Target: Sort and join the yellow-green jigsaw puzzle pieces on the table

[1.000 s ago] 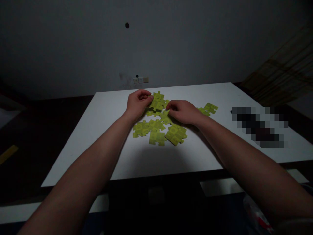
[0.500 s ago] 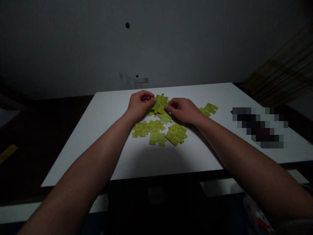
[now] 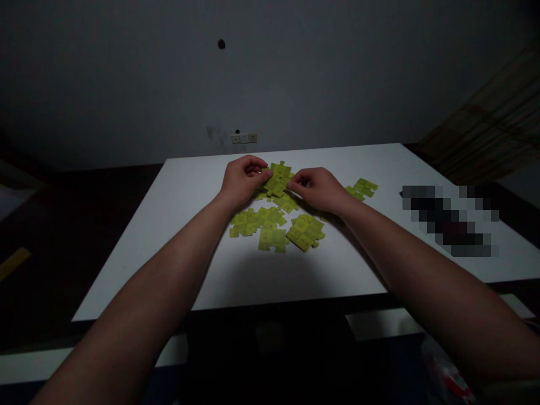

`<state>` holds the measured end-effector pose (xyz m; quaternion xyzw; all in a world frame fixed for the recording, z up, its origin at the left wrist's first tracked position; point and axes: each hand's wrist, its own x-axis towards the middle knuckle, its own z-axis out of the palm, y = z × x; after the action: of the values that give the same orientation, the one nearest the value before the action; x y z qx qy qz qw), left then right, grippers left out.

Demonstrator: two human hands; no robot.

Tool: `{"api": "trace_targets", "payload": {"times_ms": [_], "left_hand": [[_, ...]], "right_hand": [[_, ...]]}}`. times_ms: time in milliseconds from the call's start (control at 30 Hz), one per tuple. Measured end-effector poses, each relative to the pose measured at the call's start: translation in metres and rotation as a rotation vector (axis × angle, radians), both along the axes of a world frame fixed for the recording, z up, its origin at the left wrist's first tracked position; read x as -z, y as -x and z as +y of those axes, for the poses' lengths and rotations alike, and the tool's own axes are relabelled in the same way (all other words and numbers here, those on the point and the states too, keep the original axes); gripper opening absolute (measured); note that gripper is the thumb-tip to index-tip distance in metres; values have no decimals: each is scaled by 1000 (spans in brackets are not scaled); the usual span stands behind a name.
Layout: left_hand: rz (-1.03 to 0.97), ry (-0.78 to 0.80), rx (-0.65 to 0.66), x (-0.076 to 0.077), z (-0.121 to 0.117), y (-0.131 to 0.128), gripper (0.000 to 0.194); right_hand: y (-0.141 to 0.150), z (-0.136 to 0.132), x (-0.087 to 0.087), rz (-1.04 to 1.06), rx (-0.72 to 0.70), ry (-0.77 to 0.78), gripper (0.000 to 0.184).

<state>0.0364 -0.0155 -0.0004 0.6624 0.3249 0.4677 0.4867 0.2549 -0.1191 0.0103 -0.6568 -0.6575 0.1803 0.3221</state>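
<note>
Between my two hands are joined yellow-green puzzle pieces point(image 3: 279, 179), raised a little over other pieces. My left hand point(image 3: 245, 179) pinches their left edge between thumb and fingers. At the lower right edge, my right hand point(image 3: 315, 188) grips them with the fingertips. Just in front lie more puzzle pieces: a cluster point(image 3: 255, 220) on the left, a single flat piece point(image 3: 272, 239) in the middle and an overlapping stack point(image 3: 306, 232) on the right. A few pieces point(image 3: 363, 188) rest beyond my right wrist. Some pieces under the hands are partly hidden.
All of this is on a white table point(image 3: 152, 247) whose near edge runs below my forearms. A dark, pixelated object point(image 3: 447, 222) lies on its right side. Behind the table stands a grey wall with sockets point(image 3: 244, 138). A plastic bag point(image 3: 445, 371) shows at the lower right.
Almost nothing differs. Both hands keep their grip on the joined puzzle pieces, and the whole view has shifted very slightly.
</note>
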Motion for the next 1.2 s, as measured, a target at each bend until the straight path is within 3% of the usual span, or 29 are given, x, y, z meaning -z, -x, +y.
{"api": "trace_targets", "payload": {"times_ms": [233, 533, 767, 867, 1033, 1200], "left_hand": [[-32, 8, -74, 0, 2, -1, 18], [-22, 3, -97, 1, 5, 0, 23], [-33, -3, -97, 3, 5, 1, 22], [-37, 5, -85, 3, 5, 1, 18], [-25, 7, -55, 1, 1, 1, 20], [-32, 19, -12, 1, 2, 1, 25]], "right_hand": [[1, 0, -3, 87, 17, 11, 29], [4, 0, -4, 136, 40, 5, 20], [-3, 7, -3, 256, 164, -172, 17], [-3, 6, -2, 241, 149, -133, 19], [7, -3, -3, 125, -16, 33, 15], [7, -6, -5, 24, 35, -5, 16]]}}
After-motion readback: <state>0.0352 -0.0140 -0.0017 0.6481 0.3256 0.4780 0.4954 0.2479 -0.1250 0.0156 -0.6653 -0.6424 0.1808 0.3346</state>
